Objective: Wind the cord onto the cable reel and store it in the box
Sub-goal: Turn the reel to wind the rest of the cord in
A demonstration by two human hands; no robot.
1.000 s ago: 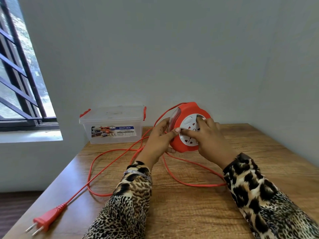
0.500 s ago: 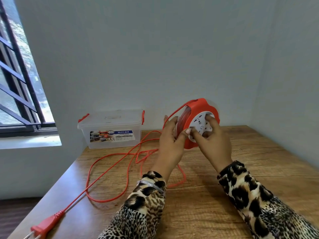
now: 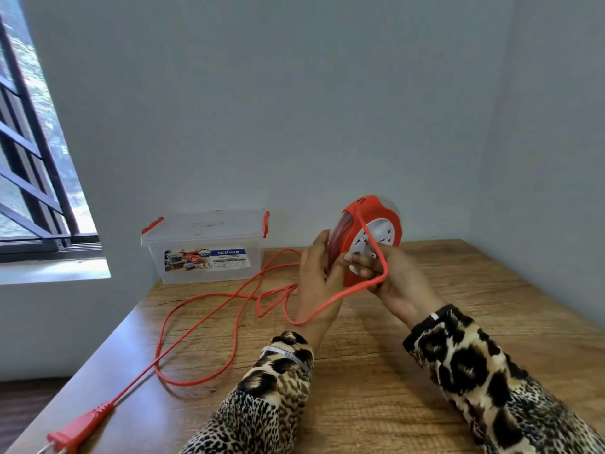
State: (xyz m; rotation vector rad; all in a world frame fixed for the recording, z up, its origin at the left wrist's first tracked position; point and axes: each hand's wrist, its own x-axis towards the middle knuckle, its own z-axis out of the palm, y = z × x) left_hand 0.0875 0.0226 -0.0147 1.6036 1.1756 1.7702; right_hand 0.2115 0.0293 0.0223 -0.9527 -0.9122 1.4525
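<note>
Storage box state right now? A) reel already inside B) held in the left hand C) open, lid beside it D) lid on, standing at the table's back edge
D: the clear plastic storage box with red latches stands lidded by the wall on the wooden table, while both hands hold the red cable reel.

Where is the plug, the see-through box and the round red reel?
plug (image 3: 73, 430): head view, on its red body at the table's near left corner.
box (image 3: 203, 247): head view, on its clear front wall.
cable reel (image 3: 357, 224): head view, on its red casing, held up in both hands.
</note>
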